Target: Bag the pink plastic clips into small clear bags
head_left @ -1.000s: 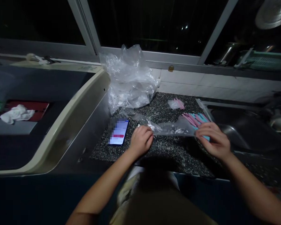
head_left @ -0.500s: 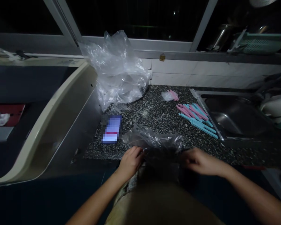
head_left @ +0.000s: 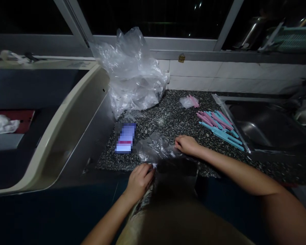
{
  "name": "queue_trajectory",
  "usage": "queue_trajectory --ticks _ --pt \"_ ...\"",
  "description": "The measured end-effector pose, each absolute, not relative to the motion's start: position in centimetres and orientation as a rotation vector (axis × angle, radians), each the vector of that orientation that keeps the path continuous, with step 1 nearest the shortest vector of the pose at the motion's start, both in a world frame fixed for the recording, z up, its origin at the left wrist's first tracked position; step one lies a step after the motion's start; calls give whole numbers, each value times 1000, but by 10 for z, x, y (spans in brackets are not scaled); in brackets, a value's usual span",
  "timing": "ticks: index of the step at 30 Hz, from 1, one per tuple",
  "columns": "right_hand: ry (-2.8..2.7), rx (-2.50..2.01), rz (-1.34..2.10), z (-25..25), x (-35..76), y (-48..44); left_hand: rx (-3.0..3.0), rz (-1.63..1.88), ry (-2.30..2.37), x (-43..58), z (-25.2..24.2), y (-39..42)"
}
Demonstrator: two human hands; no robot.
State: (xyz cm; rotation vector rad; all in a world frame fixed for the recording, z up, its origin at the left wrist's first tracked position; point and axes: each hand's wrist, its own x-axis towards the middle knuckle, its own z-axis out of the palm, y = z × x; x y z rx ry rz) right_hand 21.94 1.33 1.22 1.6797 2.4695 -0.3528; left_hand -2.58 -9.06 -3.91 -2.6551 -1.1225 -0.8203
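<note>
A crumpled clear plastic bag [head_left: 153, 148] lies at the front edge of the speckled counter, and its lower part is lost in dark shadow. At its near left edge my left hand [head_left: 140, 178] is closed, thumb and fingertips pinching the plastic. My right hand [head_left: 187, 144] rests over the bag's right side, fingers curled together on the film; the exact grip is partly hidden. Just left of the bag lies a phone [head_left: 126, 137] with a lit, blurred screen.
A big heap of clear plastic [head_left: 136, 78] stands against the window wall. Pink and blue strips [head_left: 220, 127] lie beside the metal sink [head_left: 260, 126]. Behind them is a small packet [head_left: 189, 101] with pink pieces. A beige-edged machine [head_left: 73, 98] borders the counter on the left.
My right hand has moved up and left from the bag's right end onto its upper right part. My left hand stays at the bag's left edge. The bag is bunched further left.
</note>
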Motion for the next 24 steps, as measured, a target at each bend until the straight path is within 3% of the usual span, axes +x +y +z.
queue_trajectory --ticks 7,11,18,24 --pt "2218 2006 -233 12 279 1 -2585 -766 -1298 -18 -33 -50" --pt "2529 2016 -179 9 318 -26 -2639 -759 -1350 -22 -33 -43" --pt "2982 1138 347 4 361 -68 -2748 -813 -790 -39 -41 -68" --pt "3011 695 464 11 349 -66 -2769 -799 -532 -28 -34 -68"
